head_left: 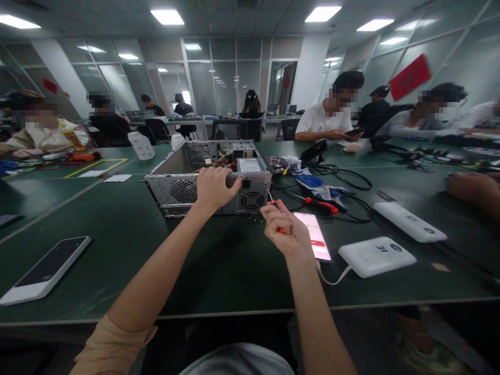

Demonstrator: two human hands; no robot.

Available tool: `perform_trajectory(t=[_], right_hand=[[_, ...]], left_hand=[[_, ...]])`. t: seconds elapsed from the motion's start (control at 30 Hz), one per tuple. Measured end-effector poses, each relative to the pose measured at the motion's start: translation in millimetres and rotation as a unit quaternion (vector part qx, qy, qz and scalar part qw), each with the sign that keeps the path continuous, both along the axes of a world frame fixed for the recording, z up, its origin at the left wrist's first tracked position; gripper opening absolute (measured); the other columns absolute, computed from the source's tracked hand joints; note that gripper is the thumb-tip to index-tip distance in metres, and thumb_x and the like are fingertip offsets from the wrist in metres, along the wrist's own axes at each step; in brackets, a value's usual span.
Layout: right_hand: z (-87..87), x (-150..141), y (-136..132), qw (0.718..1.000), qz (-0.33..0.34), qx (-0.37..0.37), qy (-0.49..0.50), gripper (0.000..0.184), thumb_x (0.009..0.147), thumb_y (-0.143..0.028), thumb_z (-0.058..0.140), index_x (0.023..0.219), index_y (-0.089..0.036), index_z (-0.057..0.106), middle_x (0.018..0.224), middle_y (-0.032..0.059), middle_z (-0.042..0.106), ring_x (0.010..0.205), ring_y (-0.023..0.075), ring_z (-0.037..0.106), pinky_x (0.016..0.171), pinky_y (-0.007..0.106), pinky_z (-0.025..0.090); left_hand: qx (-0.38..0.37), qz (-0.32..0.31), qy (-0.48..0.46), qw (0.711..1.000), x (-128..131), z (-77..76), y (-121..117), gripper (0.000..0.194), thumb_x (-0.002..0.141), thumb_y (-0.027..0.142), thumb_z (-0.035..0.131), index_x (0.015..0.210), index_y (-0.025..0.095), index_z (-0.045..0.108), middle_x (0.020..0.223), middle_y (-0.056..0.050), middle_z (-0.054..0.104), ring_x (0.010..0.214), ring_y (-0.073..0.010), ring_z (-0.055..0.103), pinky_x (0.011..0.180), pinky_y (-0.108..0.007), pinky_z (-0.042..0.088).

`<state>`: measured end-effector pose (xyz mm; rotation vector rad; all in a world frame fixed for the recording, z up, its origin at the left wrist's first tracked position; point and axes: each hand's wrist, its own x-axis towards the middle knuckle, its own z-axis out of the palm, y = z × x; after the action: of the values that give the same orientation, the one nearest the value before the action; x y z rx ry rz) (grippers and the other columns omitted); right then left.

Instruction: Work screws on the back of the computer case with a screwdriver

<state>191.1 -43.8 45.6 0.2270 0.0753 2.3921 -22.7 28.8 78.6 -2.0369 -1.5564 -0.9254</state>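
An open metal computer case [183,192] lies on the table in front of me, its perforated rear panel and round fan grille facing me. My left hand [214,188] grips the top edge of that panel, fingers over the rim and thumb stretched to the right. A dark patch beside the thumb is too unclear to name. My right hand [284,226] is closed around a screwdriver [274,203] with an orange-red handle, mostly hidden by the fingers. Its thin shaft points up at the panel's right edge; whether the tip touches a screw is unclear.
Right of the case lie a second screwdriver [320,204], gloves [312,182], a metal bowl [278,164] and black cables [351,177]. A lit phone [318,239] is wired to a white power bank [377,257]. Another white device [47,268] lies left. People sit around the table.
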Motion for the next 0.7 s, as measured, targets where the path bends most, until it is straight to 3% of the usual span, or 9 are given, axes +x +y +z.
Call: perform_trajectory(t=[0.13, 0.27, 0.4, 0.5, 0.57, 0.63, 0.7], right_hand=[[-0.3, 1, 1, 1.0, 0.001, -0.005, 0.002, 0.029, 0.11, -0.039, 0.027, 0.083, -0.027, 0.029, 0.059, -0.0131, 0.032, 0.036, 0.0044, 0.034, 0.032, 0.013, 0.028], [1.8, 1, 3, 1.0, 0.015, -0.004, 0.001, 0.031, 0.11, -0.04, 0.017, 0.083, -0.028, 0.026, 0.06, -0.0129, 0.028, 0.036, 0.0057, 0.033, 0.031, 0.014, 0.029], [1.7, 0, 6, 0.999, 0.0, 0.001, -0.053, 0.031, 0.108, -0.034, 0.011, 0.084, -0.027, 0.029, 0.06, -0.012, 0.03, 0.034, 0.0061, 0.032, 0.029, 0.015, 0.027], [0.5, 2, 8, 0.993, -0.026, 0.001, -0.111, 0.023, 0.104, -0.026, 0.019, 0.086, -0.025, 0.034, 0.062, -0.0108, 0.035, 0.034, 0.0055, 0.034, 0.028, 0.015, 0.026], [-0.5, 3, 8, 0.991, -0.039, 0.0, -0.131, 0.017, 0.101, -0.022, 0.025, 0.088, -0.024, 0.037, 0.064, -0.0102, 0.036, 0.034, 0.0052, 0.035, 0.028, 0.015, 0.025], [-1.3, 4, 8, 0.989, -0.047, -0.003, -0.137, 0.014, 0.099, -0.02, 0.028, 0.089, -0.024, 0.037, 0.064, -0.0102, 0.036, 0.034, 0.0049, 0.034, 0.028, 0.015, 0.025], [-1.8, 3, 8, 0.99, -0.055, -0.009, -0.131, 0.013, 0.099, -0.021, 0.027, 0.09, -0.024, 0.037, 0.065, -0.0104, 0.035, 0.034, 0.0045, 0.034, 0.028, 0.014, 0.024]], left_hand=[[0.006, -0.038, 0.023, 0.999, -7, -1.7, 1, 0.047, 0.087, 0.047, 0.058, 0.121, 0.017, 0.068, 0.117, -0.014, 0.073, 0.111, -0.0336, 0.061, 0.1, -0.048, 0.038], [0.014, -0.077, 0.022, 0.997, -12, -6.9, -3, 0.053, 0.088, 0.044, 0.059, 0.132, 0.016, 0.062, 0.129, -0.013, 0.068, 0.121, -0.0321, 0.057, 0.108, -0.048, 0.036], [0.051, -0.081, 0.014, 0.995, -11, -30.3, -18, 0.062, 0.087, 0.035, 0.06, 0.145, 0.016, 0.05, 0.148, -0.016, 0.054, 0.141, -0.0333, 0.043, 0.119, -0.054, 0.023], [0.07, -0.076, -0.007, 0.995, 0, -51.1, -33, 0.05, 0.088, 0.028, 0.057, 0.137, 0.019, 0.058, 0.152, -0.016, 0.05, 0.146, -0.0346, 0.037, 0.12, -0.06, 0.018], [0.042, -0.117, -0.013, 0.992, 13, -59.6, -41, 0.041, 0.088, 0.026, 0.056, 0.128, 0.022, 0.065, 0.145, -0.014, 0.057, 0.141, -0.0336, 0.044, 0.117, -0.057, 0.025], [-0.024, -0.182, -0.03, 0.983, 30, -63.7, -44, 0.029, 0.09, 0.024, 0.054, 0.112, 0.021, 0.071, 0.123, -0.013, 0.07, 0.121, -0.0291, 0.06, 0.105, -0.047, 0.041], [-0.084, -0.197, -0.11, 0.971, 46, -66.1, -43, 0.022, 0.09, 0.023, 0.053, 0.101, 0.019, 0.071, 0.103, -0.011, 0.074, 0.102, -0.0246, 0.065, 0.09, -0.038, 0.048]])
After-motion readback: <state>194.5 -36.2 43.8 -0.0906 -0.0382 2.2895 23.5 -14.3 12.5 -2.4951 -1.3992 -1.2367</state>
